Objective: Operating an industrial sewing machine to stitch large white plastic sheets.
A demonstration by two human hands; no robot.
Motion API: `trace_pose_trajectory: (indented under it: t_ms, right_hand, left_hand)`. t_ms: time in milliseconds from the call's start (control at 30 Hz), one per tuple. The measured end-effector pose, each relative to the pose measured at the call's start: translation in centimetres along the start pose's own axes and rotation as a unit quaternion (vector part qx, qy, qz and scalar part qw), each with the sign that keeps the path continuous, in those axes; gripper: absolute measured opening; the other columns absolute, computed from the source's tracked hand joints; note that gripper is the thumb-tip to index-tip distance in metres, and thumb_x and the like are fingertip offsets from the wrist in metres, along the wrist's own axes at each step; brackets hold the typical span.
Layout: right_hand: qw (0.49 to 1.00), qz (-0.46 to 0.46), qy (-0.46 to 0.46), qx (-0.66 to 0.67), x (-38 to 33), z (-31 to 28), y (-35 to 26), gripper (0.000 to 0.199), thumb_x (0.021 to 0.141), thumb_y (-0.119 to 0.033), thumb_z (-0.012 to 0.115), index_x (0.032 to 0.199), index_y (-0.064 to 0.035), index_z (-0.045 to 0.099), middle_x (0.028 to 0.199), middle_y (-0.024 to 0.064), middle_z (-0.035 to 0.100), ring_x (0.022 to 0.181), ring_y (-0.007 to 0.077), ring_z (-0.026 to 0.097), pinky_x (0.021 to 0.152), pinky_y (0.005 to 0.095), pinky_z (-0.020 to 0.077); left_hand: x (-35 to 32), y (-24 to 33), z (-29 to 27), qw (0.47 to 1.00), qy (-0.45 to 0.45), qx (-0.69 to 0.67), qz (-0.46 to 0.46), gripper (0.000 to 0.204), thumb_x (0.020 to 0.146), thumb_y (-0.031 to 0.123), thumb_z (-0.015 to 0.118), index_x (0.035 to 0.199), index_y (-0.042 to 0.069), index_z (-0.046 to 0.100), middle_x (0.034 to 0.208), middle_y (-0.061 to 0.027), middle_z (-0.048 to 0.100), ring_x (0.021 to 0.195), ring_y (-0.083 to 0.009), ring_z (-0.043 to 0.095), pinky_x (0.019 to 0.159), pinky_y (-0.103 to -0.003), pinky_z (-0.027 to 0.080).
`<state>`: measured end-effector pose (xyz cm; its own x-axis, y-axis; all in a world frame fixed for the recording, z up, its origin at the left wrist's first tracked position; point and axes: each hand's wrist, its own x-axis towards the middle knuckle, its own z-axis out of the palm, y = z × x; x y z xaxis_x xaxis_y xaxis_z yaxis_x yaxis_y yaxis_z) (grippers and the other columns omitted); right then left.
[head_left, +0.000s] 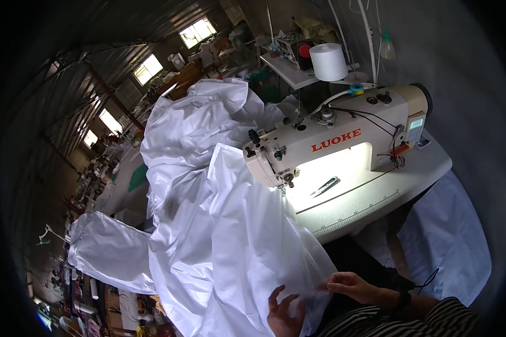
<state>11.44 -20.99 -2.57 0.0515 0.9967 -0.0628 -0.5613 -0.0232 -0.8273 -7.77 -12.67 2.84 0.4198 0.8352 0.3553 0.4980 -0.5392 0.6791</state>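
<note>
White fabric (208,236) spreads in deep folds across the sewing machine table and drops toward me. The sewing machine (343,132) stands to its right, its needle area lit, with the cloth's edge beside the presser foot. Low in view, my left hand (285,314) is at the near part of the fabric, fingers curved and apart. Just right of it, my right hand (354,287) has its thumb and fingers pinched together near the fabric's right edge; what they hold, if anything, is too small to make out. Thread snips (325,186) lie on the machine bed.
A large white thread cone (328,62) stands behind the machine. More white cloth (447,241) hangs at the right, below the table edge (376,216). A small oil bottle (387,48) hangs by the wall. Cluttered benches and bright windows (197,32) lie farther back.
</note>
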Motion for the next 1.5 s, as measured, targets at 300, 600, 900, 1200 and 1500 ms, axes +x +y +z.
trace_pose_trajectory:
  t_ms: [300,600,900,1200,1500]
  right_hand:
    - [0.998,-0.005,-0.019,0.064,-0.5,1.0,-1.9,0.021,0.102,-0.023,0.053,0.107,-0.003,0.059,0.109,0.0068,0.065,0.106,0.0116,0.059,0.095,0.0255,0.0453]
    - [0.993,0.096,-0.032,-0.063,4.7,1.7,4.4,0.036,0.1,-0.025,0.058,0.125,-0.0007,0.058,0.11,0.0066,0.067,0.104,0.0132,0.061,0.095,0.0285,0.046]
    - [0.954,0.128,0.102,-0.25,-0.7,-5.7,3.4,0.019,0.097,-0.019,0.061,0.1,0.0001,0.062,0.088,0.0055,0.068,0.083,0.012,0.065,0.079,0.0262,0.0522]
    - [0.993,0.015,0.113,-0.013,1.3,0.5,2.8,0.031,0.095,-0.022,0.064,0.115,0.0018,0.061,0.111,0.0112,0.067,0.1,0.0165,0.064,0.09,0.0306,0.0506]
    - [0.947,0.108,0.137,-0.268,-1.5,-5.3,2.5,0.018,0.094,-0.016,0.064,0.101,0.0006,0.063,0.085,0.0057,0.067,0.078,0.0129,0.065,0.071,0.027,0.0524]
  left_hand:
    - [-0.2,-1.6,-3.3,0.921,0.065,-0.288,-0.254,0.006,0.083,-0.001,0.071,0.084,0.002,0.066,0.116,-0.0159,0.066,0.1,-0.0198,0.063,0.08,-0.03,0.054]
    - [-1.7,-4.0,-2.6,0.9,0.0,-0.375,-0.222,0.02,0.098,0.023,0.062,0.085,0.008,0.062,0.081,0.0068,0.053,0.073,-0.0039,0.041,0.066,-0.022,0.035]
    - [-0.1,-5.5,-4.4,0.915,0.018,-0.309,-0.257,0.041,0.097,0.039,0.062,0.095,-0.001,0.067,0.108,-0.0089,0.064,0.094,-0.0152,0.054,0.092,-0.033,0.041]
    - [-1.8,-5.5,-3.4,0.875,-0.103,-0.438,-0.18,0.01,0.089,0.014,0.072,0.088,0.008,0.064,0.079,0.0045,0.056,0.073,-0.0061,0.048,0.082,-0.025,0.042]
    - [-1.5,-8.1,-5.2,0.889,-0.026,-0.4,-0.221,0.01,0.087,0.014,0.075,0.086,0.01,0.066,0.125,-0.01,0.061,0.108,-0.0164,0.054,0.092,-0.035,0.041]
